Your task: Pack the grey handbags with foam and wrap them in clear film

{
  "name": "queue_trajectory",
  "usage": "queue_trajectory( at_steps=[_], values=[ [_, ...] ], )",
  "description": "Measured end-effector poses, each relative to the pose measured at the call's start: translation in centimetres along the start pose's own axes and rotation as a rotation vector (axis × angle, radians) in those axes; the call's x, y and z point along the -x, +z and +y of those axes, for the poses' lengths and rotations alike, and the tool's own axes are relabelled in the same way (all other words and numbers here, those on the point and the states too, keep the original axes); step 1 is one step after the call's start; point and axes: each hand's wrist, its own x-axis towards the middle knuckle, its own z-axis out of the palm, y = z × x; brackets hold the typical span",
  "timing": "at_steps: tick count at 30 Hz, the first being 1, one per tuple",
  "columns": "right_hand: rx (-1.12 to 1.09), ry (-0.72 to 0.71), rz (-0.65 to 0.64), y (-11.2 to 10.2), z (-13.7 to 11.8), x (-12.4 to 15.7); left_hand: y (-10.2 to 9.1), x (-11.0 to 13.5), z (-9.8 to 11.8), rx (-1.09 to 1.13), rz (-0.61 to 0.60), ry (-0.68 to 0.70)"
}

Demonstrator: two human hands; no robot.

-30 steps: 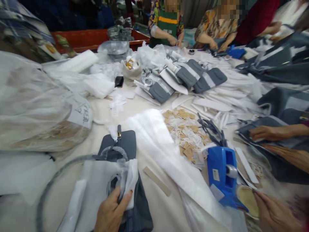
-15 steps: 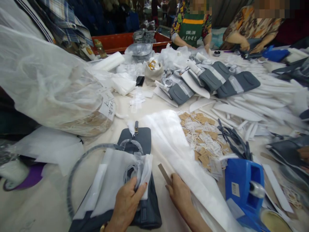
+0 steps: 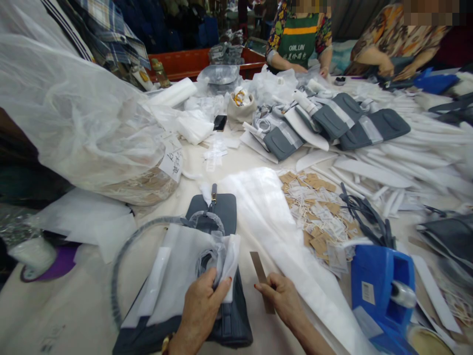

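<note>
A dark blue-grey handbag lies in front of me, with white foam sheet over it. Its long handle, wrapped in clear film, loops out to the left. My left hand is closed on the folded edge of the foam sheet, beside a film-wrapped coiled strap; its fingertips are partly hidden. To the right of the bag, my right hand pinches a flat brown strip between thumb and fingers, low over the table. A dark flap with a zip pull sticks out at the bag's far end.
White foam sheeting runs beside my right hand. Beyond it lie a heap of brown tags, a blue tape dispenser and dark straps. A large clear plastic sack bulges at left. Two people work across the table.
My right hand has shifted slightly right and down, and the brown strip has turned more upright, with more of its length showing. The left hand keeps its hold. The whole view has shifted slightly.
</note>
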Motion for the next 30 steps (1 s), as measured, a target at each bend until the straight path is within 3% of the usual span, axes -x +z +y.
queue_trajectory(
  at_steps=[4,11,18,21,24,30],
  values=[
    [-0.085,-0.047,-0.155,-1.3,-1.5,1.1,0.2,0.1,-0.4,0.021,0.013,-0.006],
    [-0.379,-0.012,-0.674,-2.9,-2.9,0.5,0.2,0.5,-0.3,0.070,0.041,0.029],
    [-0.342,-0.218,-0.878,-1.0,-4.1,-4.8,1.1,0.7,-1.2,0.000,0.080,0.165],
    [-0.351,-0.257,-0.903,0.0,-5.1,-6.6,2.1,0.5,-2.3,-0.046,0.162,0.229],
    [-0.418,-0.273,-0.904,0.6,-6.0,-7.1,2.8,0.7,-3.0,-0.107,0.278,0.293],
    [-0.591,-0.131,-0.951,1.1,-6.5,-6.0,2.1,1.8,-2.9,-0.349,0.261,0.455]
  ],
)
